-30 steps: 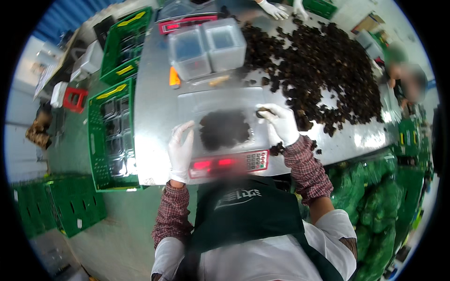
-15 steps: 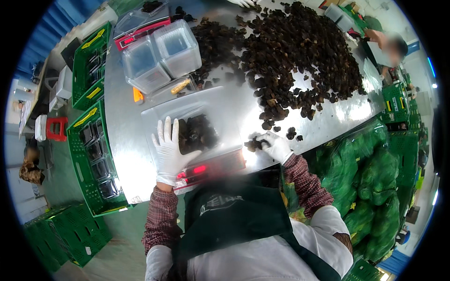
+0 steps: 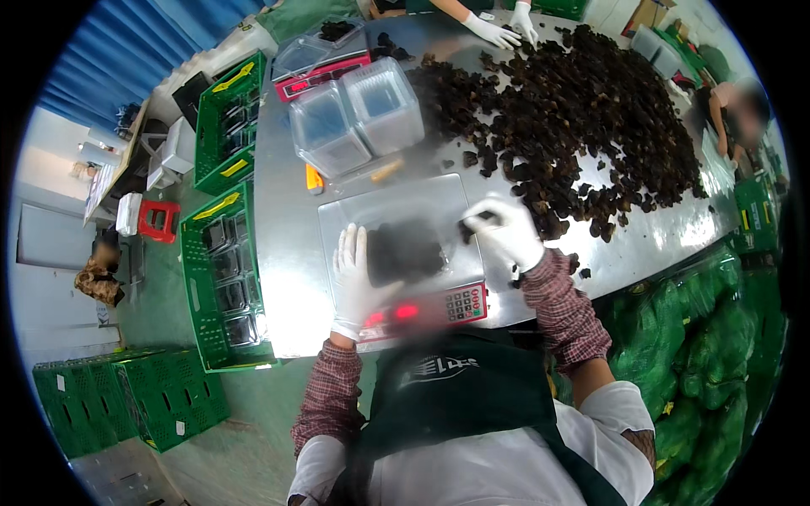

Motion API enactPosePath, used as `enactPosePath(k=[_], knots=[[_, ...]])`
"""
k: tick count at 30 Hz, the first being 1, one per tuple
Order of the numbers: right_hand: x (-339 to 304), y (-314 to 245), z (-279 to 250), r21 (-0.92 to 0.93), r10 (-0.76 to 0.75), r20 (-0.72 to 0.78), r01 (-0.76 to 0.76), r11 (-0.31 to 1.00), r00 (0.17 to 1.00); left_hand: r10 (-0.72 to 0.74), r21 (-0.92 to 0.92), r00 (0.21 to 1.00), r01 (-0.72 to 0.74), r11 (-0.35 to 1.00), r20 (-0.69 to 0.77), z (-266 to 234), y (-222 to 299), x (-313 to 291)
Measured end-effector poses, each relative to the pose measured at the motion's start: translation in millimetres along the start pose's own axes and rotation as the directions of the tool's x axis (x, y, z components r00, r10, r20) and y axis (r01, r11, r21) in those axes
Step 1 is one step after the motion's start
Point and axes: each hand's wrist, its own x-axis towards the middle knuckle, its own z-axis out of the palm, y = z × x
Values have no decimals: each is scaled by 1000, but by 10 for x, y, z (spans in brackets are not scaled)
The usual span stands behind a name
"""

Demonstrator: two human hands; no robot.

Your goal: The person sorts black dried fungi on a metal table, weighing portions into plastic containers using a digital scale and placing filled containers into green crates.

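Head view: a small dark piece (image 3: 466,231) is pinched between the thumb and fingertips of the right hand (image 3: 508,233), which is gloved in white and slightly blurred. The piece is held just right of a dark heap (image 3: 409,253), by the right edge of the pan (image 3: 440,192) of a red-fronted scale (image 3: 470,305). By the left hand (image 3: 358,274), gloved too, nothing is seen to be gripped; its fingers are stretched out side by side at the heap's left, and whether anything is touched by it cannot be told. The heap is carried over the pan, its outline blurred, and the scale is set at the near edge of the metal table (image 3: 283,261). Toward the table's far right corner a broad pile of dark pieces (image 3: 591,126) is spread. Near the far left corner, clear containers (image 3: 384,97) are stacked just nearer than a second scale (image 3: 325,78), and an orange tool (image 3: 314,179) is laid beside them. Along the table's left edge a green crate (image 3: 200,295) is placed, in which clear packs (image 3: 229,268) are lined up
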Motion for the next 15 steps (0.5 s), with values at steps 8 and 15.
enactPosePath(k=[8,15], knots=[[159,-283,742,-447,-318,359,460,767,878,-65,-107,998,66,992,10,-275,-71,-182],[710,254,492,-399,-202,73,214,892,977,-377,-419,926,355,836,33,-457,-437,-564]])
